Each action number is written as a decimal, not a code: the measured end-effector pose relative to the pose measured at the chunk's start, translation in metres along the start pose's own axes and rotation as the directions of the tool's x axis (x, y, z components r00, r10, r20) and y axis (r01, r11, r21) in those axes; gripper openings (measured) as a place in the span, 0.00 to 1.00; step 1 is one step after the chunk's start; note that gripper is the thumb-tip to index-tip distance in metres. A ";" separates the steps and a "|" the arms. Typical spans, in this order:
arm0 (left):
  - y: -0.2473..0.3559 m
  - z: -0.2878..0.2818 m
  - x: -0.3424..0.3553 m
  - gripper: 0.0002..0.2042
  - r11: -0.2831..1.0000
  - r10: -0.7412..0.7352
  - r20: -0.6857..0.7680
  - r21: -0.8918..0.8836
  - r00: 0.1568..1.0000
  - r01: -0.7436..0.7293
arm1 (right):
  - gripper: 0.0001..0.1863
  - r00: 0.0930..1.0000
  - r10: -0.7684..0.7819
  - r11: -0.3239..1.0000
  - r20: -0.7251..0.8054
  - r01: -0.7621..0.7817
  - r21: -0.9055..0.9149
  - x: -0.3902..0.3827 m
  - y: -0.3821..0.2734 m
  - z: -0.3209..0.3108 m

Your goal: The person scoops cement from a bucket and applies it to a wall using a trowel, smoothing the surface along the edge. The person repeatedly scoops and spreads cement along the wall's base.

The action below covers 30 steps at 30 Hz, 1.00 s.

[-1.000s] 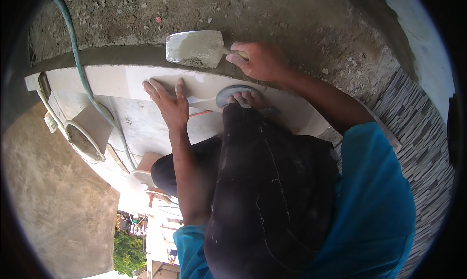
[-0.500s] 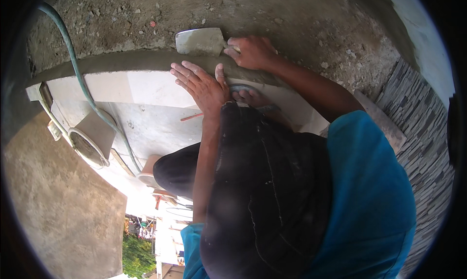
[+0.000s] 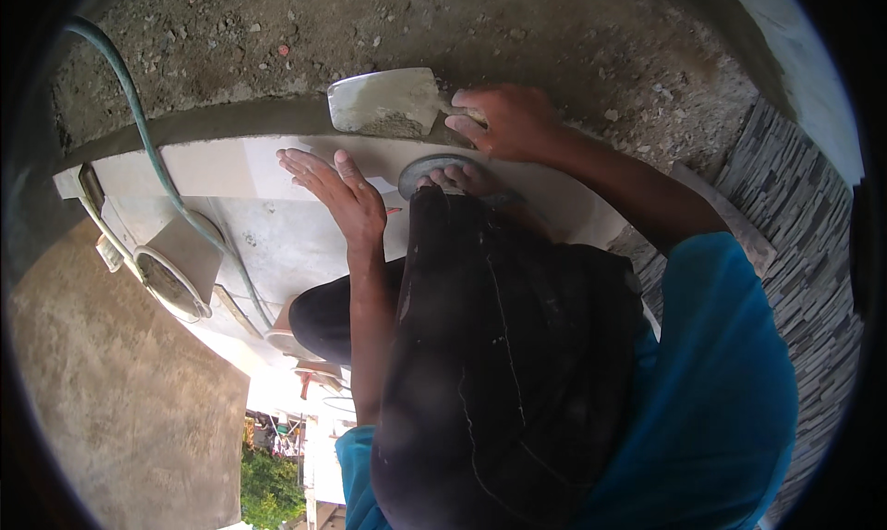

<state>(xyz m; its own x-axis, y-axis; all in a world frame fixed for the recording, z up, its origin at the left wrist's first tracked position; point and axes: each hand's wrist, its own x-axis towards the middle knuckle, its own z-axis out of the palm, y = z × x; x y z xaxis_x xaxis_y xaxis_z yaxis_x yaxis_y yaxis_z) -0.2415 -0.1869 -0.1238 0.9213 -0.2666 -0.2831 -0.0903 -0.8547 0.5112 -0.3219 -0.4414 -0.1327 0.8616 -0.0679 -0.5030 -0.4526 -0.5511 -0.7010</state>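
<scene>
My right hand [image 3: 514, 123] is wrapped round the handle of a trowel [image 3: 381, 102]. Its broad blade, smeared with grey mortar, lies over the strip of smooth grey mortar [image 3: 231, 117] and the rough soil beyond. To the left, my left hand [image 3: 340, 195] hovers with fingers stretched out and thumb apart, holding nothing. Whitish dust coats its fingers. Beneath it runs a pale tiled ledge [image 3: 208, 163]. Between my hands, my foot in a grey sandal [image 3: 425, 170] stands on the ledge.
A green hose [image 3: 139, 114] crosses the ledge at left, beside a tilted-looking bucket [image 3: 176, 267]. A second bucket [image 3: 286, 336] stands close to my knee. Rubble-strewn soil [image 3: 443, 22] spreads at the far side. A stone-clad surface [image 3: 785, 280] rises at right.
My left hand has lifted off the mortar edge and drawn back to the left. The trowel in my right hand has shifted slightly toward me, its blade turned flatter. More of my foot shows.
</scene>
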 end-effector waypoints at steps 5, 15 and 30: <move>-0.012 -0.006 -0.004 0.37 0.998 -0.043 0.016 0.036 0.999 0.042 | 0.23 0.994 0.113 0.994 0.011 -0.113 0.007 0.015 0.016 0.002; 0.001 0.009 -0.017 0.37 0.994 0.028 0.156 0.100 0.987 -0.044 | 0.26 0.990 0.127 0.983 0.056 -0.118 -0.137 0.030 0.066 0.036; 0.003 0.019 -0.008 0.36 0.990 0.089 0.151 0.092 0.985 -0.104 | 0.21 0.998 0.047 0.996 0.047 -0.043 -0.076 -0.023 0.038 -0.009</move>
<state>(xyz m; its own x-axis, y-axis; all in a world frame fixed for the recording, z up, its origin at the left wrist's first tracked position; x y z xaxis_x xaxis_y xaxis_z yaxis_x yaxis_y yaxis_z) -0.2565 -0.1954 -0.1355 0.8421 -0.4058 -0.3553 -0.2197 -0.8597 0.4611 -0.3567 -0.4685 -0.1436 0.8280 -0.0545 -0.5581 -0.4704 -0.6093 -0.6383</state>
